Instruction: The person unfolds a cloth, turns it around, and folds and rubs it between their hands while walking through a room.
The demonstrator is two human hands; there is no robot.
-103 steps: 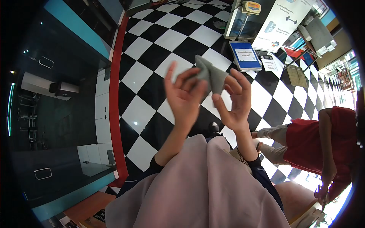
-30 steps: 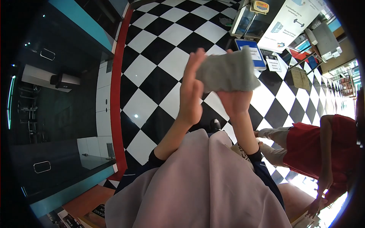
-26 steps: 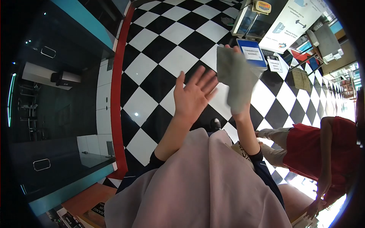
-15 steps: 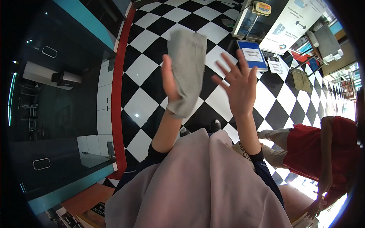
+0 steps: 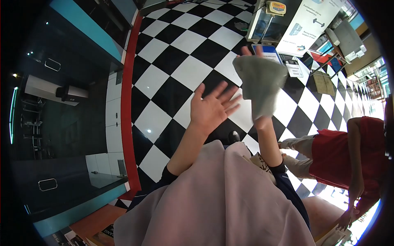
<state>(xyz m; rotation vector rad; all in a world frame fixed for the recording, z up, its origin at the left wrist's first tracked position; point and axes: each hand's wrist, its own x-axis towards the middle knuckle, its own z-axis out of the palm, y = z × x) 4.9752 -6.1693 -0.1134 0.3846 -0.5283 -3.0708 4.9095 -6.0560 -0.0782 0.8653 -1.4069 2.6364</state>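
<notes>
A limp grey cloth (image 5: 262,80), slightly blurred, covers the palm and most of the fingers of my right hand (image 5: 263,122). Only fingertips stick out above its upper edge, and the heel of that hand shows below it. To the left of the cloth, my left hand (image 5: 210,108) is held up with its palm in view, fingers spread, holding nothing. Both hands are raised in front of me above the floor.
A black-and-white checkered floor (image 5: 191,78) lies below. Dark glass doors (image 5: 61,135) line the left side. Ahead to the right stand a scale (image 5: 276,8), a blue board (image 5: 266,52) and a banner (image 5: 305,26). A person in a red shirt (image 5: 334,160) is close on my right.
The grey cloth has passed from my left hand to my right hand. My left hand has moved right and is bare, and the cloth now covers my right palm.
</notes>
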